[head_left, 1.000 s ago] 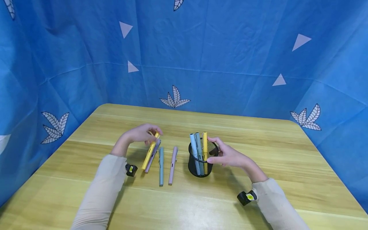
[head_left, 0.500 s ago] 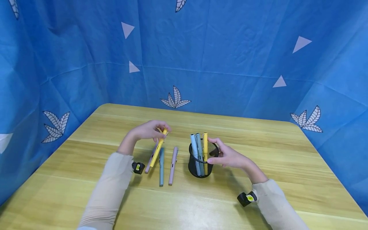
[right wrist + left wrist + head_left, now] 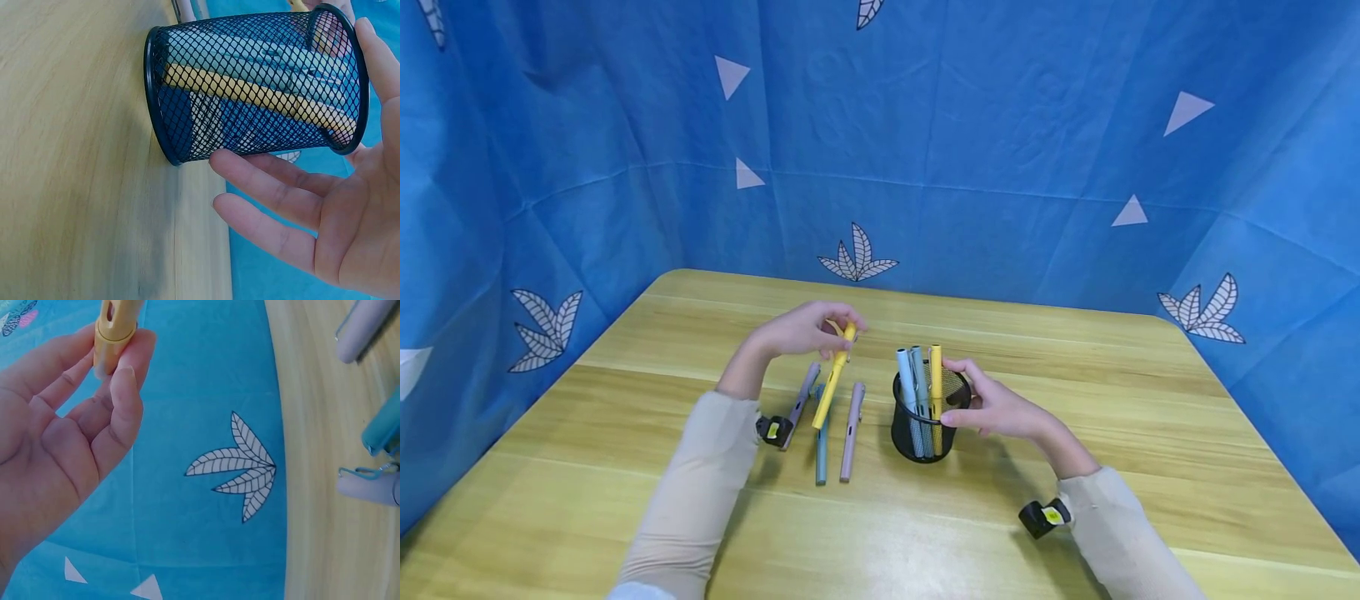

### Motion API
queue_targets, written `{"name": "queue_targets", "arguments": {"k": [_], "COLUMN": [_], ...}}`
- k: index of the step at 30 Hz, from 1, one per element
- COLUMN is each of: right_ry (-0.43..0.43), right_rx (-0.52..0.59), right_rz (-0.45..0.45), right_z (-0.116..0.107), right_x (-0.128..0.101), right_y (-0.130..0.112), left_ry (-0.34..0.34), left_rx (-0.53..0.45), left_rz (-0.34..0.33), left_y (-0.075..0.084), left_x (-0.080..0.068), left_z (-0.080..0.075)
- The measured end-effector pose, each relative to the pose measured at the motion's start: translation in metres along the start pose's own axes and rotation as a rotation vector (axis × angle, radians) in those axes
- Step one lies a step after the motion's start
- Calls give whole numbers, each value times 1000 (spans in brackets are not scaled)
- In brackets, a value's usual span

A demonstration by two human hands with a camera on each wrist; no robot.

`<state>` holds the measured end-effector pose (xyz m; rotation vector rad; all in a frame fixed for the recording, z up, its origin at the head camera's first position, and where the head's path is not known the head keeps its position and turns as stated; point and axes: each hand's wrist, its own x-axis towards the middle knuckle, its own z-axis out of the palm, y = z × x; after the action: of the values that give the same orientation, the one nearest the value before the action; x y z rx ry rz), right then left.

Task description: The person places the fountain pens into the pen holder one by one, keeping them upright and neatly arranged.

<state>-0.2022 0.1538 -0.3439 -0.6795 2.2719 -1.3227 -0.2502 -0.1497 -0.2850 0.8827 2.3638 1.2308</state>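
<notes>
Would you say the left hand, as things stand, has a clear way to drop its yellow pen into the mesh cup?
Probably yes. The left hand pinches the yellow pen just left of the mesh cup; the cup's mouth has room beside three pens, and the right hand stays at its side.

The head camera looks down on the bench (image 3: 1075, 400) from afar; both wrist cameras sit close — sharing the cup (image 3: 925, 417) (image 3: 250, 94).
</notes>
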Motion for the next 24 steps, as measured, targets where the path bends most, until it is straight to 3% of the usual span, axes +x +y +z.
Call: {"name": "queue_targets", "arguments": {"k": [24], "right_ry": [10], "right_rx": [3], "right_rz": [6], "right_z": [1], "right_x": [0], "right_y": [-2], "left_ry": [91], "left_rx": [-32], "left_rz": [108], "left_y": [33], "left_x": [16], "left_z": [6]}}
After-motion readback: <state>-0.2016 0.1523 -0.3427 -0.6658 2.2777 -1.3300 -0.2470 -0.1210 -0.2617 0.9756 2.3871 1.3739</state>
